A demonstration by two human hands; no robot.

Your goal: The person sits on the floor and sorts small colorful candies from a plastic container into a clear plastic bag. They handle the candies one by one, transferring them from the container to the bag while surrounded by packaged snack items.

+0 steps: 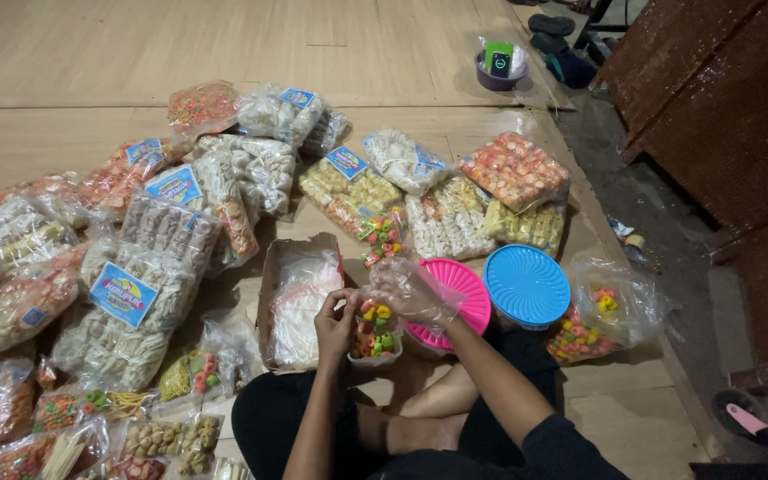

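Observation:
I sit cross-legged on a wooden floor. My left hand (335,322) holds the edge of a small clear cup of colourful crackers (375,336) in front of my lap. My right hand (411,292), inside a clear plastic glove, hovers over the cup with its fingers bent above the crackers. Just behind the cup lie a pink round lid (466,298) and a blue round lid (526,284). An open cardboard box (277,267) with clear plastic inside sits to the left of my hands.
Many clear bags of raw crackers (135,302) cover the floor to the left and behind. A bag of colourful crackers (597,320) lies at the right. A purple bowl (500,76) stands far back. Dark wooden furniture (722,98) fills the right.

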